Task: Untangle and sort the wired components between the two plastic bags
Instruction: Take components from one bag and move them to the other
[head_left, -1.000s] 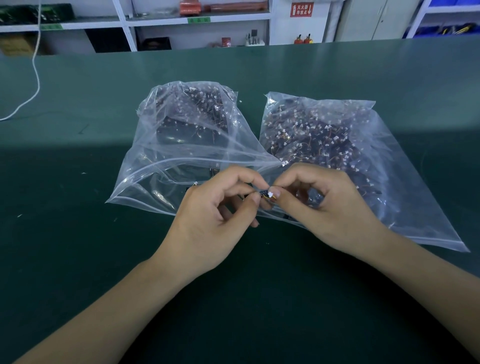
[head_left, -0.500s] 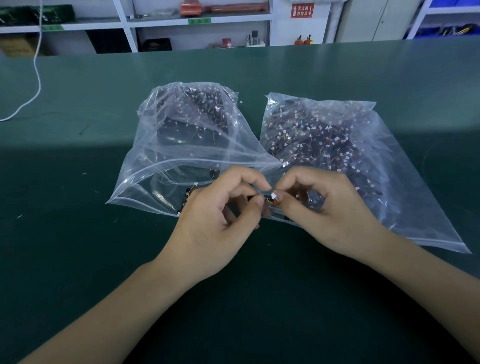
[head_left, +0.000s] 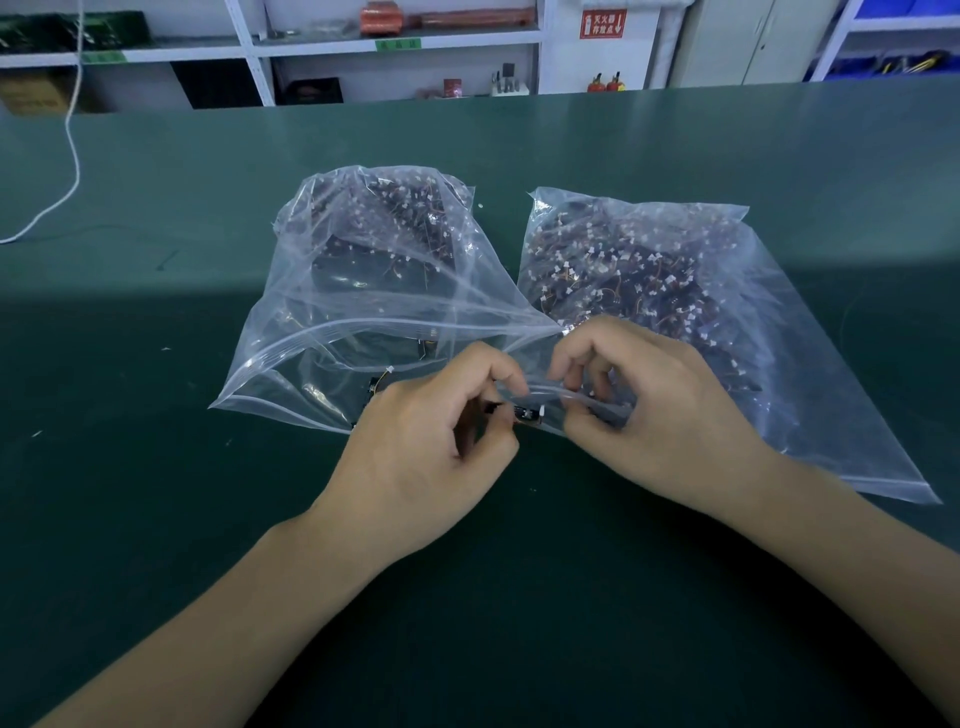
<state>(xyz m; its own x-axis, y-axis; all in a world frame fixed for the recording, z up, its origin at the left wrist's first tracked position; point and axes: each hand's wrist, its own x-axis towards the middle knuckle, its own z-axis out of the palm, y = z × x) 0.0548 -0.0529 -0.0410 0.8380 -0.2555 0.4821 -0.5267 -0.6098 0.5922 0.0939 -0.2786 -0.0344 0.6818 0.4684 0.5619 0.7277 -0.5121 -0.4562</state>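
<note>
Both grips pinch one small wired part (head_left: 527, 414) between left hand (head_left: 431, 441) and right hand (head_left: 654, 410), held low over the tabletop (head_left: 156, 519) between left bag (head_left: 363, 291) and right bag (head_left: 727, 312) (probably so either mouth stays within reach).

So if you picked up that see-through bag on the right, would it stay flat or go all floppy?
Probably floppy: the right bag is thin, wrinkled film lying slack on the table. It would likely sag in the middle, since it is full of small wired components. The smooth plastic may also feel slippery.
</note>
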